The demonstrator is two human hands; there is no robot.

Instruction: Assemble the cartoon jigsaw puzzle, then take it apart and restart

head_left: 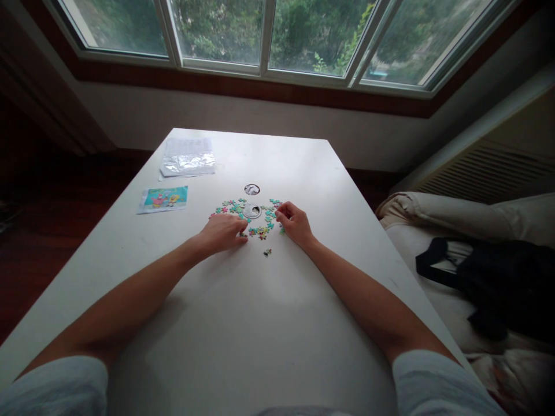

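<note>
Small jigsaw pieces [236, 208] in teal, pink and yellow lie scattered in a rough ring on the white table. My left hand [223, 230] rests at the ring's near left side, thumb and forefinger curled around a small piece by their tips. On the right side of the ring, my right hand [295, 222] has its fingers drawn together in a pinch; whatever is between them is too small to make out. A few yellowish pieces [262, 232] lie together between the hands. Closer to me sits a small piece or cluster [267, 252], apart from the others.
Inside the ring is a round metallic disc [252, 211], with a round dark-rimmed opening [252, 189] beyond it. A printed cartoon picture [163, 199] and a clear plastic bag with paper [188, 156] lie at the left. A couch with dark cloth [498, 283] stands right of the table.
</note>
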